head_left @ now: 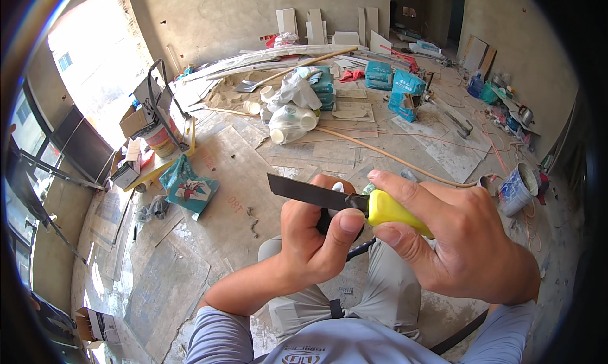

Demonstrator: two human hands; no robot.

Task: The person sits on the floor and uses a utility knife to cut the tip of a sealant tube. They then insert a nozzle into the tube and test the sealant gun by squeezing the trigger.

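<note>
My right hand (465, 237) is closed around the yellow handle of a flat-bladed tool (301, 191), which looks like a scraper or knife. Its long dark blade points left, roughly level, with a slanted end. Behind the blade, my left hand (307, 234) is curled, thumb against its fingers, beside the root of the blade. A small white tip (338, 187) shows above this hand, and something grey and black shows below the blade. My fingers hide most of what the left hand grips. Both hands are raised above my lap.
White plastic bags with tubs (292, 124) lie ahead, beside teal sacks (405, 95). A long wooden pole (392, 156) crosses the floor. Left are a crumpled teal bag (189, 185) and a yellow trolley (152, 172) with boxes. A bucket (518, 190) stands right.
</note>
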